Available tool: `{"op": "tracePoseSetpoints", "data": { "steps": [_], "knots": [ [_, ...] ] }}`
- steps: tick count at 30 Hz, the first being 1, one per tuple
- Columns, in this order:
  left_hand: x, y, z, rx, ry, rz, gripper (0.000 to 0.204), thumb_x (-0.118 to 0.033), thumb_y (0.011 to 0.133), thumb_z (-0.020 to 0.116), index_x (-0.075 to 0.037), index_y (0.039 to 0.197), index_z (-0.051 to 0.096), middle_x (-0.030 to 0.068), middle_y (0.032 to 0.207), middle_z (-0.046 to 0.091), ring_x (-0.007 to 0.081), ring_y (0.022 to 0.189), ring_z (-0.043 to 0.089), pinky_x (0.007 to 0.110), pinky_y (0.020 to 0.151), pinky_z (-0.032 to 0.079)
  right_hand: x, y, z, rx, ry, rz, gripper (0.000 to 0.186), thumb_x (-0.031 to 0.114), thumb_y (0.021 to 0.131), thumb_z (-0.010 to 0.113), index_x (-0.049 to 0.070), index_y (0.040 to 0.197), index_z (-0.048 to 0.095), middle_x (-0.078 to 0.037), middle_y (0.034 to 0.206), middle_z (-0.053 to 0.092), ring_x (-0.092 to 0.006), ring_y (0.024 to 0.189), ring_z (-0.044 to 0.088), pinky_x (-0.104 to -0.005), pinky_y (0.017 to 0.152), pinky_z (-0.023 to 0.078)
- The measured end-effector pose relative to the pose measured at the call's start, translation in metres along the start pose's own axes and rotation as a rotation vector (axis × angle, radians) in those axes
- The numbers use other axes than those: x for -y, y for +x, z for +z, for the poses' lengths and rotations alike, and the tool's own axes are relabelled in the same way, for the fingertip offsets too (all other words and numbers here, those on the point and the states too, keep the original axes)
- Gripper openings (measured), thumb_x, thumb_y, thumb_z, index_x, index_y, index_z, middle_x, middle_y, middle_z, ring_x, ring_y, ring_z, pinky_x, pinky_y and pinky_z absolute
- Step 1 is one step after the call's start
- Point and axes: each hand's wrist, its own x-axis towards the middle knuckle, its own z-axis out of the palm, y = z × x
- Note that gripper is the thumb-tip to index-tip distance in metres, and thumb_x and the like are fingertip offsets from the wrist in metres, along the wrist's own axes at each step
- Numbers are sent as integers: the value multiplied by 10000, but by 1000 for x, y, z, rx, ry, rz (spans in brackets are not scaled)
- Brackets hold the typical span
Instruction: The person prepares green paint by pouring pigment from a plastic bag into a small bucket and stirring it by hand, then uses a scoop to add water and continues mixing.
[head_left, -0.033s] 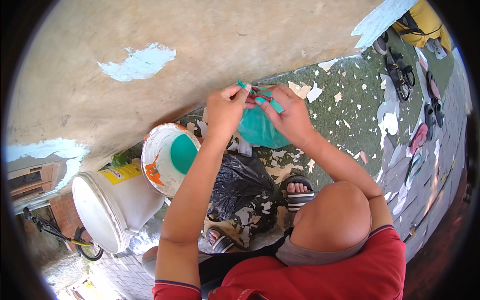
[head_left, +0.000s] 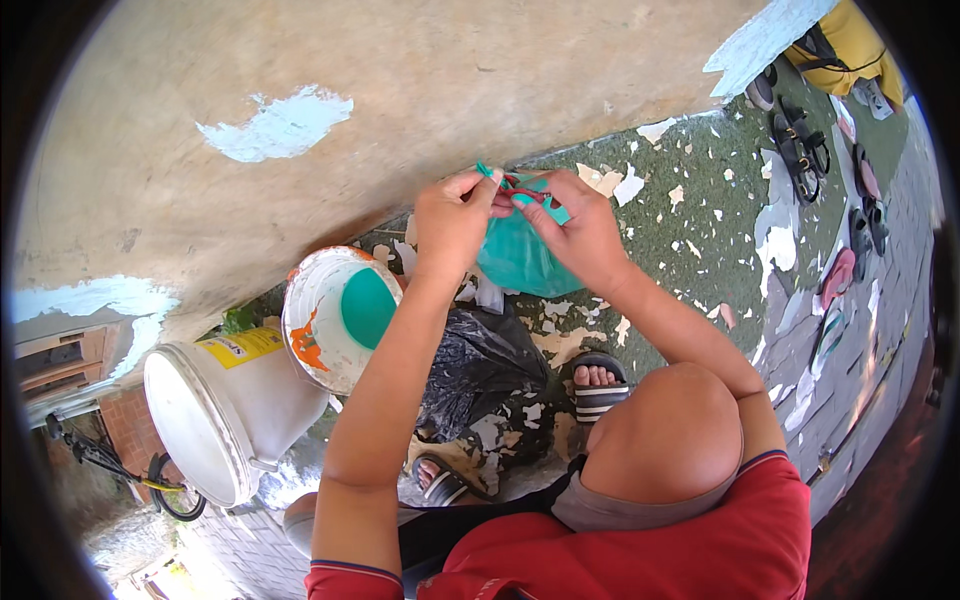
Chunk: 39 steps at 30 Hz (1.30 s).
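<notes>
- Outdoors, the head view looks down at a weathered tan wall (head_left: 420, 110) with peeling pale-blue paint patches, meeting a green-grey floor (head_left: 700, 250) strewn with paint flakes.
- Both hands meet near the foot of the wall, above the floor, around a small teal plastic bag (head_left: 515, 262) that hangs bulging beneath them.
- Left hand (head_left: 452, 222) pinches the neck of the bag from the left, thumb and forefinger pressed narrow together at its top.
- Right hand (head_left: 580, 232) grips the neck from the right, fingers curled tight; a thin red band (head_left: 522, 190) runs between the two hands at the bag's mouth.
- Whether the band is wound fully round the neck cannot be told.
- Below the left forearm stands an open white bucket (head_left: 318, 312) with teal paint inside and orange smears on its rim.
- Just left of it, a larger white pail (head_left: 215, 405) with a yellow label lies tilted, touching the bucket.
- A crumpled black plastic bag (head_left: 480, 370) lies on the floor between the bucket and the person's sandalled foot (head_left: 598, 385).
- Several sandals (head_left: 800, 140) lie well apart at the upper right, near a yellow bag (head_left: 845, 40).
- A bicycle (head_left: 110, 465) shows at the lower left edge.
</notes>
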Motion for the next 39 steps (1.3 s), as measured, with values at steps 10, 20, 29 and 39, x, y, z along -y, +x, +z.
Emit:
{"op": "tracePoseSetpoints", "data": {
  "steps": [10,20,29,39],
  "knots": [
    [12,-10,8,-109,77,93,241,-169,952,662,63,906,707,129,794,726,160,712,711,276,672,557,-33,3,17,-43,631,419,276,199,910,745,15,871,543,-90,793,670,-122,709,612,-285,629,482],
    [23,-22,15,-160,156,278,170,-86,950,640,72,909,688,114,853,711,158,744,708,276,691,560,-25,10,19,-23,617,707,259,204,930,729,35,850,551,-92,848,717,-121,729,646,-253,637,476],
    [32,-22,13,-147,225,372,121,-30,943,634,79,922,683,102,879,699,156,748,708,273,695,577,-35,16,12,123,375,551,393,327,840,761,-54,837,662,-124,755,705,-141,687,648,-285,635,510],
    [33,-22,9,-141,281,398,111,-22,928,647,77,895,687,111,872,701,146,733,700,260,678,555,-25,19,5,294,389,536,279,234,815,717,-43,807,682,-122,738,703,-151,671,658,-308,629,518]
  ]
}}
